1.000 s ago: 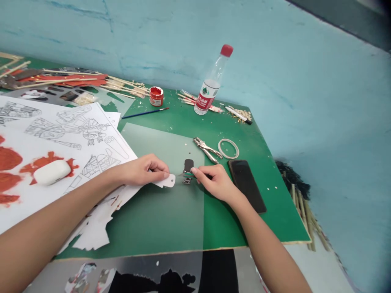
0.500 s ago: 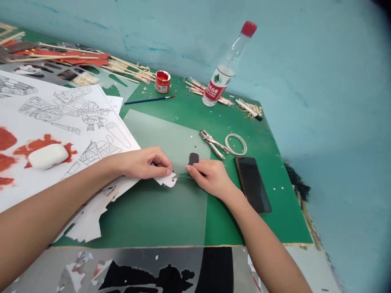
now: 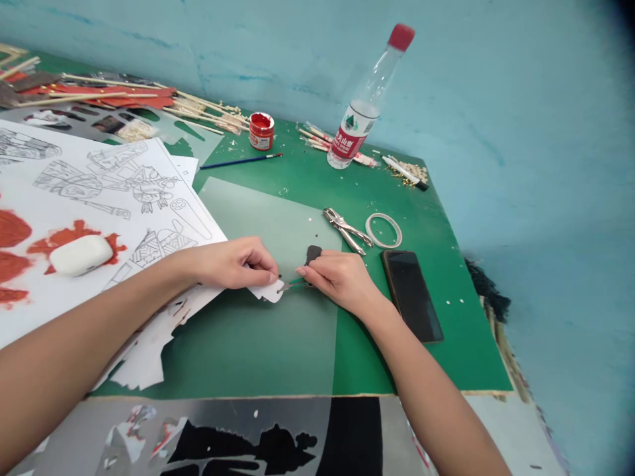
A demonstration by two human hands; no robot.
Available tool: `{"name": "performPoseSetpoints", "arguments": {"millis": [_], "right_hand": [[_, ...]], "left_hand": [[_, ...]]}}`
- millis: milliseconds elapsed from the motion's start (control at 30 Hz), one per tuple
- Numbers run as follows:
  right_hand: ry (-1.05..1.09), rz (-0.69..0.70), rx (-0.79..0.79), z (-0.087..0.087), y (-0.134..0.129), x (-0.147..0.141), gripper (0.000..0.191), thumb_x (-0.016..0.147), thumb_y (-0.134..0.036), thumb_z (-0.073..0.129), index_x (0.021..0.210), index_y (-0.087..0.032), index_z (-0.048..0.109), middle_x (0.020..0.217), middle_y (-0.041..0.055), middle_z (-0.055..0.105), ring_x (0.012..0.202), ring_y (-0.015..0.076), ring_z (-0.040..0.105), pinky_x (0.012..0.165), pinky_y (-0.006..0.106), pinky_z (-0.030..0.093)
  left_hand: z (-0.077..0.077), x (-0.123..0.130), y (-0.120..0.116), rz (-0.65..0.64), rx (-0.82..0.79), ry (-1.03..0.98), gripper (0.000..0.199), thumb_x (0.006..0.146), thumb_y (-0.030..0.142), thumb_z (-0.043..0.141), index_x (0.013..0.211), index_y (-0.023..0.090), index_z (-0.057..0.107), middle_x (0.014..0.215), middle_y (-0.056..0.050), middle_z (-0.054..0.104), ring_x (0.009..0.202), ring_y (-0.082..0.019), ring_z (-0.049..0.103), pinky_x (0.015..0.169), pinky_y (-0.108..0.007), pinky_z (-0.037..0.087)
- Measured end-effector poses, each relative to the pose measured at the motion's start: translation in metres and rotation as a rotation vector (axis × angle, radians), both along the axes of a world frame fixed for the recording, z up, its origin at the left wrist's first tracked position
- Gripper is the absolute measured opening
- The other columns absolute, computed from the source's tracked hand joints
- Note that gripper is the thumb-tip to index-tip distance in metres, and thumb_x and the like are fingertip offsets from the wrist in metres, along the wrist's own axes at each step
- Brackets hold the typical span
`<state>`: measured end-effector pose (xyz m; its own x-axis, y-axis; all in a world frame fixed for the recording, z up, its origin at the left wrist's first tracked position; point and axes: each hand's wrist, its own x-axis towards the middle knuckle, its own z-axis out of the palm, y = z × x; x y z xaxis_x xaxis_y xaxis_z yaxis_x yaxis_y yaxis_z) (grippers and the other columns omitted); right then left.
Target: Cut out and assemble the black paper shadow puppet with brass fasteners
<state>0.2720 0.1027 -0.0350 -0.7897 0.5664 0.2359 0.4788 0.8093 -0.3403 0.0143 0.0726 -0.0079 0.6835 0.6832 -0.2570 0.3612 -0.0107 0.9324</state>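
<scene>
At a green table by a blue wall, my left hand pinches a white cutout while my right hand grips a slim tool.

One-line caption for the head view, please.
Left hand pinches a white cutout; right hand holds a slim tool at its end, over a green table.

Over my remote feed, I watched the right hand bring the slim green tool leftward, closing the gap until its tip reached the white piece's end; my view of the dark piece's lower part was lost behind that hand.
</scene>
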Motion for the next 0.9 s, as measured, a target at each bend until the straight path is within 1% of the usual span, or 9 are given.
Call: {"name": "performPoseSetpoints", "arguments": {"millis": [200, 367, 500, 567, 633, 733, 833, 900], "right_hand": [[0.017, 0.004, -0.014, -0.002, -0.001, 0.001, 0.062, 0.11, -0.051, 0.038, 0.06, -0.019, 0.057, 0.056, -0.0005, 0.046, 0.059, 0.0132, 0.045, 0.056, 0.029, 0.025], [0.038, 0.019, -0.059, -0.002, 0.001, 0.002, 0.064, 0.11, -0.052, 0.036, 0.058, -0.019, 0.054, 0.055, -0.0008, 0.044, 0.058, 0.013, 0.044, 0.056, 0.029, 0.026], [0.128, 0.016, -0.096, -0.002, 0.001, 0.003, 0.062, 0.111, -0.049, 0.033, 0.058, -0.02, 0.047, 0.054, -0.0016, 0.041, 0.055, 0.0127, 0.041, 0.057, 0.029, 0.027], [0.193, -0.024, -0.133, -0.003, 0.001, 0.004, 0.062, 0.111, -0.05, 0.028, 0.059, -0.021, 0.043, 0.055, -0.002, 0.04, 0.054, 0.0125, 0.039, 0.056, 0.028, 0.028], [0.247, -0.092, -0.186, -0.003, 0.001, 0.005, 0.061, 0.111, -0.052, 0.024, 0.062, -0.021, 0.042, 0.057, -0.0019, 0.041, 0.053, 0.0121, 0.04, 0.055, 0.028, 0.03], [0.316, -0.228, -0.247, -0.002, 0.0, 0.005, 0.057, 0.11, -0.056, 0.026, 0.069, -0.022, 0.046, 0.059, -0.0024, 0.046, 0.053, 0.0122, 0.044, 0.056, 0.026, 0.034], [0.4, -0.383, -0.248, -0.001, 0.0, 0.005, 0.048, 0.109, -0.057, 0.033, 0.08, -0.022, 0.051, 0.061, -0.0032, 0.049, 0.055, 0.0128, 0.047, 0.057, 0.026, 0.038], [0.423, -0.417, -0.227, -0.002, 0.0, 0.005, 0.046, 0.11, -0.055, 0.029, 0.09, -0.022, 0.053, 0.062, -0.0034, 0.048, 0.055, 0.013, 0.045, 0.056, 0.026, 0.038]], "left_hand": [[0.002, 0.0, 0.001, -0.016, 0.016, -0.003, 0.027, 0.086, 0.032, 0.06, 0.063, 0.017, 0.061, 0.055, 0.003, 0.039, 0.053, -0.01, 0.028, 0.048, -0.024, 0.023], [-0.002, -0.003, 0.001, -0.003, 0.002, -0.016, 0.028, 0.086, 0.034, 0.062, 0.065, 0.016, 0.063, 0.056, 0.003, 0.041, 0.052, -0.01, 0.029, 0.048, -0.023, 0.023], [-0.004, -0.004, 0.002, 0.002, -0.027, -0.038, 0.028, 0.086, 0.035, 0.064, 0.066, 0.016, 0.064, 0.057, 0.003, 0.043, 0.053, -0.01, 0.032, 0.048, -0.023, 0.024], [-0.003, -0.003, 0.002, 0.002, -0.027, -0.042, 0.029, 0.086, 0.034, 0.064, 0.065, 0.016, 0.064, 0.057, 0.003, 0.043, 0.053, -0.01, 0.032, 0.049, -0.023, 0.024], [-0.003, -0.002, 0.002, -0.001, -0.015, -0.04, 0.029, 0.087, 0.034, 0.063, 0.065, 0.016, 0.063, 0.057, 0.003, 0.043, 0.054, -0.01, 0.032, 0.049, -0.023, 0.025], [-0.003, -0.004, 0.001, 0.023, -0.018, -0.047, 0.027, 0.086, 0.036, 0.066, 0.068, 0.016, 0.064, 0.057, 0.003, 0.045, 0.053, -0.009, 0.035, 0.048, -0.023, 0.025], [-0.002, -0.011, 0.002, 0.126, -0.088, -0.096, 0.025, 0.085, 0.039, 0.068, 0.074, 0.017, 0.067, 0.057, 0.002, 0.05, 0.049, -0.009, 0.039, 0.045, -0.023, 0.025], [0.0, -0.017, 0.004, 0.235, -0.14, -0.198, 0.026, 0.084, 0.041, 0.066, 0.075, 0.017, 0.066, 0.056, 0.001, 0.055, 0.047, -0.011, 0.044, 0.046, -0.024, 0.03]]}}
